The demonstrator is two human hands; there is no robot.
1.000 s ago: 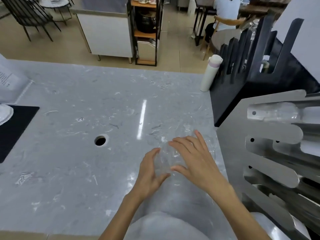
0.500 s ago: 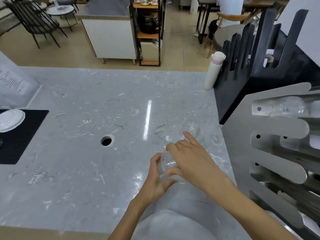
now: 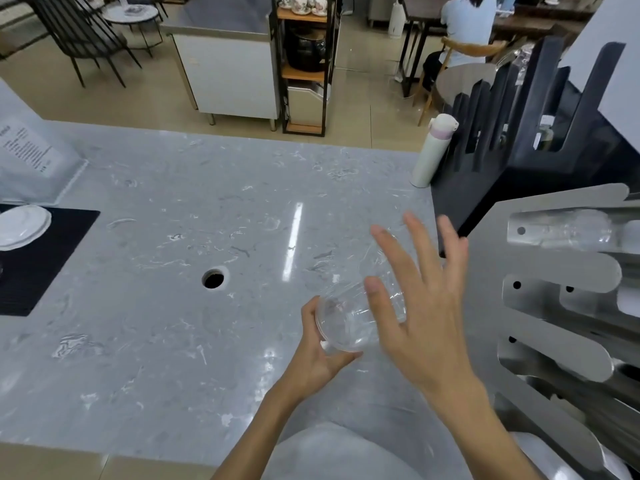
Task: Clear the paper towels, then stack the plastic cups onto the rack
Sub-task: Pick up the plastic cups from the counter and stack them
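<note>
Gripping a clear cup [image 3: 349, 320] by its rim above the counter [image 3: 173, 341], the left hand [image 3: 318, 358] held it tilted on its side. The right hand [image 3: 426, 306] hovered over it, 5 fingers spread, beside the rack [image 3: 554, 306].

Grey marble counter [image 3: 173, 341] bears black mat [image 3: 41, 258], white flask [image 3: 431, 154].

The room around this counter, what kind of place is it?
Probably a café or drinks shop: a metal cup rack holding clear plastic cups beside the marble counter, with dining tables and chairs behind.
</note>
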